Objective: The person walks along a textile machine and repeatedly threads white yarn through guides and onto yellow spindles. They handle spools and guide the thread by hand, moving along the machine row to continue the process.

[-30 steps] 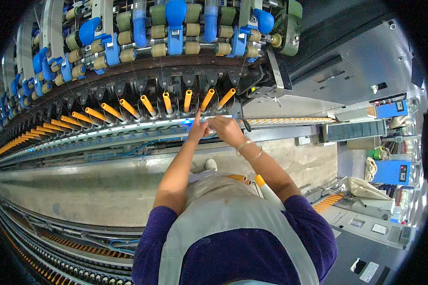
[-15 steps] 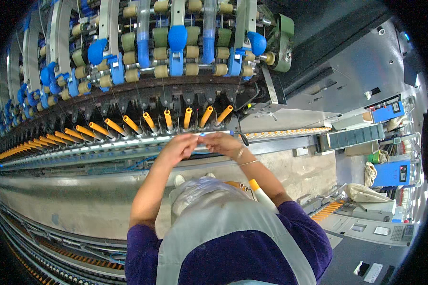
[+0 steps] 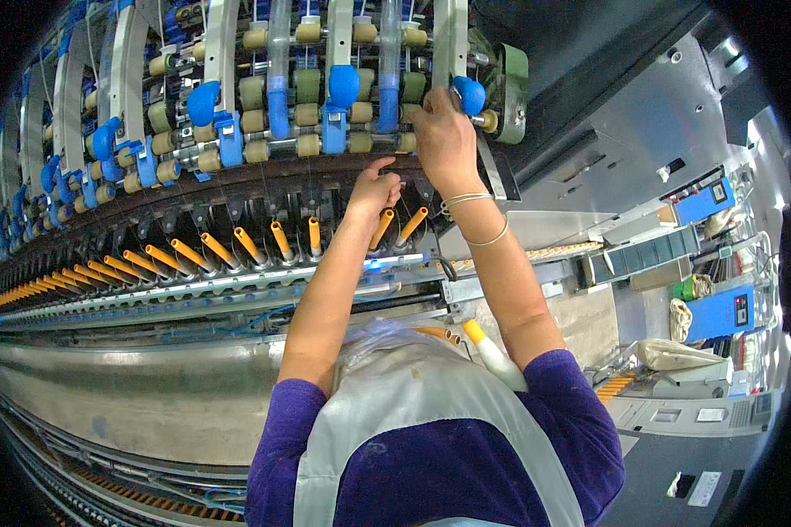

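Seen from above, a person in a purple shirt and a pale grey apron stretches both bare arms toward a long spinning machine. The right hand, with thin bangles at the wrist, is raised to the right end of the rows of tan rollers, over the lower part of a grey arm and just beside a rounded blue knob. Its fingers are bent, but whether this grip has anything in it cannot be told. The left hand is lower, in front of a dark beam; its fingers are curled and one digit points up and to the right. Whether that grip pinches a thread is too small to tell. Orange tubes stand tilted in a row along the machine, one just below the left hand. A silver rail runs in front of them. A white cone with a yellow tip rests against the apron.
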`<state>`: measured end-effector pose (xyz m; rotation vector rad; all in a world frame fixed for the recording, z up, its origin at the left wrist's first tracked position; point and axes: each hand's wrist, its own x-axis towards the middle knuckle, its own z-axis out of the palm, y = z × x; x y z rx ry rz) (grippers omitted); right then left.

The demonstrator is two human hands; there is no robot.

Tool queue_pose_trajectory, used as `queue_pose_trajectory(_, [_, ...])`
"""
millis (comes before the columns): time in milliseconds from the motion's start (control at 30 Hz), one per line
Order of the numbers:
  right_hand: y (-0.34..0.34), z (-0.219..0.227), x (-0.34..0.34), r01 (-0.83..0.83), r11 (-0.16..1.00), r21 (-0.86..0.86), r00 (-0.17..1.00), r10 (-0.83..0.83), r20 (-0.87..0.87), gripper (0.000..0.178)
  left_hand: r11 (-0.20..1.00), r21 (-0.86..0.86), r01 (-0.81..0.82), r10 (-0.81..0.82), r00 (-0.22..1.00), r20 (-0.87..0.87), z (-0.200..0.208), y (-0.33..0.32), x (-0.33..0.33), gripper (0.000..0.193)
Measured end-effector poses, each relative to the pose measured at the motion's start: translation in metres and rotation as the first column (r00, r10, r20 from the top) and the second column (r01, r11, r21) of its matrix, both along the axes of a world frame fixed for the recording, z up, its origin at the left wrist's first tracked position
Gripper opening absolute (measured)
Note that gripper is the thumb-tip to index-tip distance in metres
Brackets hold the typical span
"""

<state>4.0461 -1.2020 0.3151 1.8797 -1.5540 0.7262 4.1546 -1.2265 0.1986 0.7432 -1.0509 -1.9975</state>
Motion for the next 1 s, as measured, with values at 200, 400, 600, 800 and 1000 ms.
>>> queue_pose_trajectory(200, [-0.003,-0.014,-0.011,-0.069,0.998,-0.005,0.996,0.070,0.062,0.009,0.992,0.078,0.096,-0.093,0.995,-0.045,-0.027,0.019,0.000,0.051])
queue_pose_trajectory(400, [0.073,-0.075,-0.018,-0.247,0.961,-0.125,0.934,0.271,0.233,0.025,0.971,-0.141,-0.195,0.194,0.981,-0.024,-0.053,0.068,0.061,0.025])
queue_pose_trajectory(600, [0.142,-0.196,0.057,-0.883,0.429,0.189,0.140,-0.145,0.980,0.074,0.970,0.014,-0.241,0.233,0.951,0.205,-0.145,0.102,0.115,0.022])
queue_pose_trajectory(800, [0.114,-0.252,0.000,-0.434,0.475,0.765,0.857,-0.044,0.514,0.007,0.756,-0.605,0.251,0.372,0.595,0.712,-0.186,0.104,0.146,0.019])
queue_pose_trajectory(1000, [0.109,-0.321,0.045,-0.443,0.779,0.444,0.685,-0.024,0.728,0.008,0.776,-0.626,0.076,0.554,0.392,0.735,-0.223,0.089,0.194,0.012])
